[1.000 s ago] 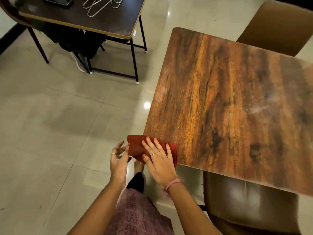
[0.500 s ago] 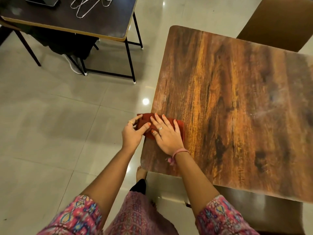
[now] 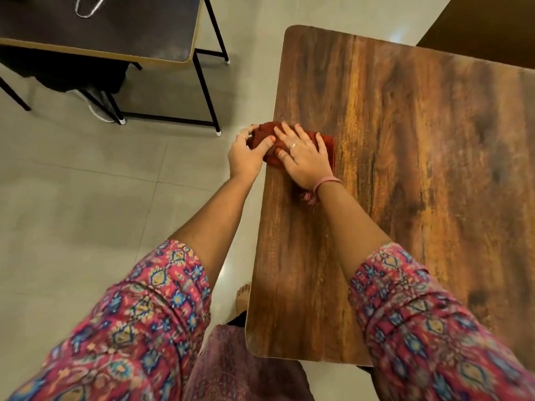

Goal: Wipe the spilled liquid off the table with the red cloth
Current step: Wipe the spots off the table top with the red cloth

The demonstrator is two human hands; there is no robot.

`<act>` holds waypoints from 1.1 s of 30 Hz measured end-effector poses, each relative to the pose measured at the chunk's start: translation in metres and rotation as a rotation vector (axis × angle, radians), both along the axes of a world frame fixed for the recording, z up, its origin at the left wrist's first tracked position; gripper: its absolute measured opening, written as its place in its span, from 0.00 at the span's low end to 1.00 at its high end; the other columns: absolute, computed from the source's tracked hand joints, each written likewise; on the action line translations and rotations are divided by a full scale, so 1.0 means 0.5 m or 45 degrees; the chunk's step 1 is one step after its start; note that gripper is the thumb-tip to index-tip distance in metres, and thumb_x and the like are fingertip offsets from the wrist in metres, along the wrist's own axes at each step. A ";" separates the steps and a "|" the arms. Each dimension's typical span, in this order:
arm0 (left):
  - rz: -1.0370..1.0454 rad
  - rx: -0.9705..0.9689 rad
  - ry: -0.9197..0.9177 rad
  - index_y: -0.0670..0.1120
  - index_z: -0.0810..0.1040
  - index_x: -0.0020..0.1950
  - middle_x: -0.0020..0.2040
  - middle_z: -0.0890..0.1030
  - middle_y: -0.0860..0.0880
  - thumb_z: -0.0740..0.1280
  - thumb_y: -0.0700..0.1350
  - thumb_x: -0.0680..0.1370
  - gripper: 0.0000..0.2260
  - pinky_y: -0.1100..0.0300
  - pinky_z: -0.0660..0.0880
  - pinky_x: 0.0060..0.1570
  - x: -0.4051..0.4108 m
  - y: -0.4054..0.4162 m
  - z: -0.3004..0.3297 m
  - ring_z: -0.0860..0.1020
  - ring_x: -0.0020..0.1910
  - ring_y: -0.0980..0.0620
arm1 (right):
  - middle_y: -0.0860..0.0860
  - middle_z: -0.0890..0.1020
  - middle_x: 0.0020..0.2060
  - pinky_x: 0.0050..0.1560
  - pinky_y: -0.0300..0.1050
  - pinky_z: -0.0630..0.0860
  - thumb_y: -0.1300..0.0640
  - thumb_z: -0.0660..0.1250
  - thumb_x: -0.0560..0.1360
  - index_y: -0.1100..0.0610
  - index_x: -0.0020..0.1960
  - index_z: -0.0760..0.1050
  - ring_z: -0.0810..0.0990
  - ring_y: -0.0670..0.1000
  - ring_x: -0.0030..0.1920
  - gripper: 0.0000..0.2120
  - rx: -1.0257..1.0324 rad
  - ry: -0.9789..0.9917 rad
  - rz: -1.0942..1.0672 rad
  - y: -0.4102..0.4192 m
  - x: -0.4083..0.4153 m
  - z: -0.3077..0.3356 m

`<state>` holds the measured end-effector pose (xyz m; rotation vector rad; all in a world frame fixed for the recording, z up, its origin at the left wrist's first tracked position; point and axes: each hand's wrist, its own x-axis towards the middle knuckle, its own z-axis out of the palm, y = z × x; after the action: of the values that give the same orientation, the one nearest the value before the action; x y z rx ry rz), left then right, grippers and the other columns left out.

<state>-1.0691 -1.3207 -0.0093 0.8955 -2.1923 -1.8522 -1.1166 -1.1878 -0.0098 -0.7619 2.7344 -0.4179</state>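
Head view: mid-wipe at worktop point(image 3: 405, 198) left edge. Your right hand point(image 3: 307, 157) lies flat on red cloth point(image 3: 328, 146), left hand point(image 3: 246, 154) pinches overhanging end. Spill not visible; next, probably sweep inward, firm pressure.

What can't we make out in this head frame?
- Spilled liquid: no puddle distinguishable on the wooden table; grain and glare mask it.
- Red cloth: mostly covered by right hand and left hand.
- Dark table: cut off by the top edge.
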 end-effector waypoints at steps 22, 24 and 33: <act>0.129 0.892 -0.638 0.45 0.77 0.57 0.51 0.82 0.48 0.61 0.50 0.80 0.12 0.60 0.77 0.45 0.433 0.026 -0.046 0.80 0.47 0.51 | 0.44 0.56 0.77 0.73 0.59 0.42 0.44 0.51 0.80 0.45 0.76 0.55 0.50 0.49 0.77 0.25 -0.016 -0.023 -0.104 0.016 0.219 0.017; 0.178 0.999 -0.628 0.45 0.78 0.55 0.49 0.82 0.48 0.59 0.51 0.81 0.13 0.59 0.77 0.45 0.494 0.051 -0.039 0.79 0.45 0.51 | 0.45 0.56 0.77 0.73 0.59 0.43 0.43 0.53 0.79 0.46 0.76 0.55 0.51 0.49 0.77 0.27 0.007 -0.024 -0.030 0.037 0.320 0.025; 0.479 1.489 -0.438 0.42 0.75 0.61 0.43 0.82 0.43 0.60 0.50 0.80 0.15 0.59 0.80 0.30 0.717 0.163 -0.006 0.82 0.33 0.49 | 0.42 0.53 0.77 0.74 0.55 0.40 0.42 0.51 0.79 0.43 0.77 0.51 0.49 0.46 0.77 0.27 0.065 -0.009 0.162 0.184 0.740 0.013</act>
<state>-0.7106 -1.2393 -0.0121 1.7064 -0.7060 -2.8261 -0.7468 -1.0959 -0.0033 -0.9131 2.6599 -0.3220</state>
